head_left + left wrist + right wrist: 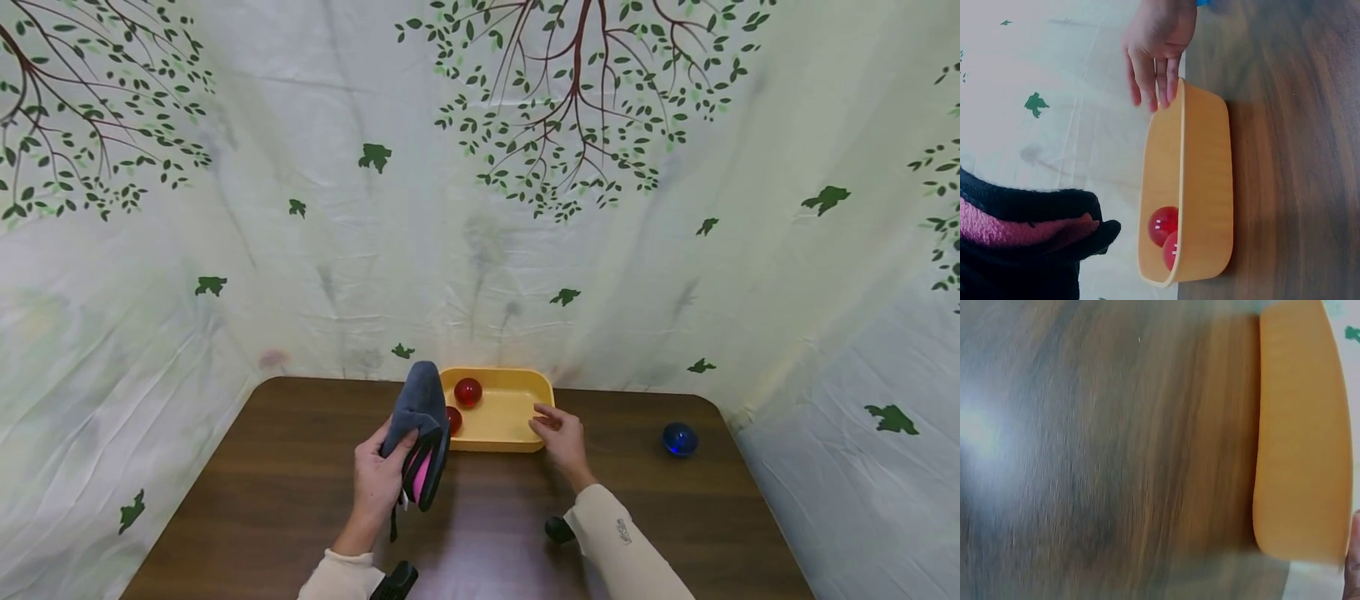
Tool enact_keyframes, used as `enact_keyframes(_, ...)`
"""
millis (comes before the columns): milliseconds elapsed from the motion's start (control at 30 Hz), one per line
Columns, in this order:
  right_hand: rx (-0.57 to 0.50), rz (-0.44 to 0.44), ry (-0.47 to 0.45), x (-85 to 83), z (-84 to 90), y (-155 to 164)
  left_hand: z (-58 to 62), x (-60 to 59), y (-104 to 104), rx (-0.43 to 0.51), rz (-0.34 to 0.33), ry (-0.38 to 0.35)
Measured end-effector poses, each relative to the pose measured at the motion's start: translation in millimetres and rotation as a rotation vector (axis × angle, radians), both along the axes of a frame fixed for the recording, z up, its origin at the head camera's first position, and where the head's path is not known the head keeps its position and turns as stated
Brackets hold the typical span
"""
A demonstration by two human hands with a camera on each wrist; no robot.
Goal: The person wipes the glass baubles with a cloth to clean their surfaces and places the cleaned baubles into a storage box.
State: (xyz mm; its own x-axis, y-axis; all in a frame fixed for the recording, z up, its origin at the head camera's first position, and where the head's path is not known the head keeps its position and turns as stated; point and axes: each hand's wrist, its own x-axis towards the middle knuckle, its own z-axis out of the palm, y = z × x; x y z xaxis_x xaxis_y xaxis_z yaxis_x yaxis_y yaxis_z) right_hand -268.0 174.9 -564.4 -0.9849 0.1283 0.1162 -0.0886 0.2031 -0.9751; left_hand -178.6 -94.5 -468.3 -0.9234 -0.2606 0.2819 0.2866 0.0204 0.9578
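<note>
Yellow plastic tray (501, 437), centre frame, already held two red balls (467, 392); a blue ball (680, 439) waited at right. Left hand (378, 482) gripped a grey slipper (422, 417); right hand (561, 437), fingers relaxed, touched the tray's rim

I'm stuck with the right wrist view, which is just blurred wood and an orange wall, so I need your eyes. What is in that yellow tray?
Observer: Two red balls lie in the yellow tray, both at its left end.
Operator: Where is the right hand?
Observer: The right hand is at the tray's right end, fingers straight, holding nothing.
Operator: And the left one?
Observer: The left hand grips a dark grey slipper with a pink lining, held upright beside the tray's left end.
Operator: Anything else on the table?
Observer: A blue ball sits on the table, to the right of the tray and apart from it.
</note>
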Motion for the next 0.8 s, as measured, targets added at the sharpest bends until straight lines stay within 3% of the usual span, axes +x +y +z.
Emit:
enact_keyframes(233,-0.061,-0.040,0.022,3.3,2.3,30,1.4,0.6,1,-0.007,-0.010,-0.013)
enact_keyframes(600,0.105,-0.189,0.095,15.1,1.5,106,0.6,-1.5,2,-0.005,-0.010,-0.017)
enact_keyframes(800,0.102,-0.266,0.035,23.5,0.6,151,-0.4,-1.0,0,-0.007,-0.013,-0.017)
